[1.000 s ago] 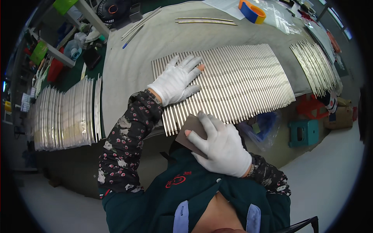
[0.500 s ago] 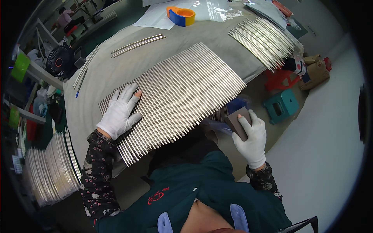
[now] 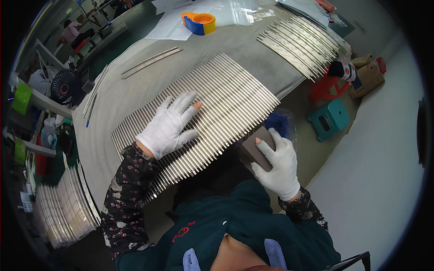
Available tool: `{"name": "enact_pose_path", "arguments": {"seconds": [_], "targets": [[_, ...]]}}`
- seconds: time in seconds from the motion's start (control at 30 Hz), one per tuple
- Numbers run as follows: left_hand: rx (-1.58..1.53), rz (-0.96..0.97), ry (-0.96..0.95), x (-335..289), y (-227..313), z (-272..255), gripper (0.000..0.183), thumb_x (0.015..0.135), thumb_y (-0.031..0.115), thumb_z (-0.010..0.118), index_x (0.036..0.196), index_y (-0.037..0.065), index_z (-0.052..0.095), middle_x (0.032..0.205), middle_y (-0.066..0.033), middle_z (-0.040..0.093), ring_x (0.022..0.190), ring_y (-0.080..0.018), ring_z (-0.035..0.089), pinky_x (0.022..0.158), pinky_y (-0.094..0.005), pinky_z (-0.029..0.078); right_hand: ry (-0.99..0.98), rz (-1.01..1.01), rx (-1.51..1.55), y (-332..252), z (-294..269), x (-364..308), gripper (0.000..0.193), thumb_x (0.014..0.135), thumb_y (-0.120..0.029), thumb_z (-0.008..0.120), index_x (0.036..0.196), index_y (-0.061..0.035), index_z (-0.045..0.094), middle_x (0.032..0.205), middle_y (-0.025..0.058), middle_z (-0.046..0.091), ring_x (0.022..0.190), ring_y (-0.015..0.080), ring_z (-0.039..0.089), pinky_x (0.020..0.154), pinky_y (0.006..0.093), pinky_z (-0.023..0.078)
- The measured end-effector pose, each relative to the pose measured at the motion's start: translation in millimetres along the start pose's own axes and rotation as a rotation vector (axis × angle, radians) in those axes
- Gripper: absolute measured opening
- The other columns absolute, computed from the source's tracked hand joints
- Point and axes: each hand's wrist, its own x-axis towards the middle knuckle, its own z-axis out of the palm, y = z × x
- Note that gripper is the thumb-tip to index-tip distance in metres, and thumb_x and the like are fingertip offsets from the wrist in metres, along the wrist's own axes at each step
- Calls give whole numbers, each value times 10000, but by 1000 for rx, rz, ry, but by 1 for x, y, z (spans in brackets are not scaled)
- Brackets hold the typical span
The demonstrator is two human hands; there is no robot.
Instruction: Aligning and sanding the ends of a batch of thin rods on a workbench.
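Across the table lies a broad row of thin silvery metal rods [image 3: 230,90], side by side, their near ends jutting past the table edge. My left hand [image 3: 168,126], in a white glove with a bare fingertip showing, rests spread out on top of the rods. In my right hand [image 3: 280,165], also white-gloved, is a flat grey-brown block [image 3: 258,148], gripped between thumb and fingers. The block is close to the near ends of the rods at the right; whether it touches them I cannot tell.
More rods [image 3: 300,47] lie at the back right, a few loose ones [image 3: 151,62] at the back left. An orange-and-blue tape dispenser [image 3: 199,23] sits on papers. Wrapped rod bundles [image 3: 65,203] stand at left. A teal stool [image 3: 328,122] and blue-lined bin [image 3: 278,124] are at right.
My left hand has slid to the right over the rods. My right hand has brought the block left, closer to the rod ends. The whole view has shifted slightly.
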Motion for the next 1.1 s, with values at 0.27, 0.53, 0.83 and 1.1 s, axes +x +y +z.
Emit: {"name": "enact_pose_path", "arguments": {"seconds": [0.27, 0.53, 0.83, 1.1], "targets": [[10, 55, -52, 45, 14, 27, 654, 858, 413, 517, 1380, 61, 342, 1480, -170, 249, 1364, -359, 237, 1094, -562, 165, 63, -111, 24, 11, 17, 24, 557, 595, -172, 746, 1118, -82, 578, 1198, 264, 493, 936, 379, 551, 752, 442, 470], [23, 46, -15, 41, 20, 23, 609, 873, 395, 520, 1361, 57, 383, 1454, -165, 293, 1367, -344, 236, 1090, -569, 180, 5, -182, 106, 8, 6, 22, 575, 582, -192, 759, 1125, -129, 580, 1196, 274, 494, 923, 389, 554, 800, 434, 449], [-134, 88, -3, 74, 20, 16, 638, 871, 314, 532, 1395, 34, 298, 1474, -203, 236, 1363, -375, 230, 1096, -541, 180, 144, 37, -89, 45, -7, 13, 598, 594, -166, 743, 1169, -127, 584, 1261, 250, 464, 1005, 370, 496, 864, 431, 430], [-9, 112, 67, 146, 40, 39, 578, 900, 379, 464, 1371, 57, 375, 1442, -152, 321, 1353, -338, 264, 1082, -549, 198, 137, 81, -113, 55, -15, 1, 627, 570, -162, 757, 1171, -140, 579, 1266, 251, 459, 1002, 365, 502, 859, 437, 432]]}}
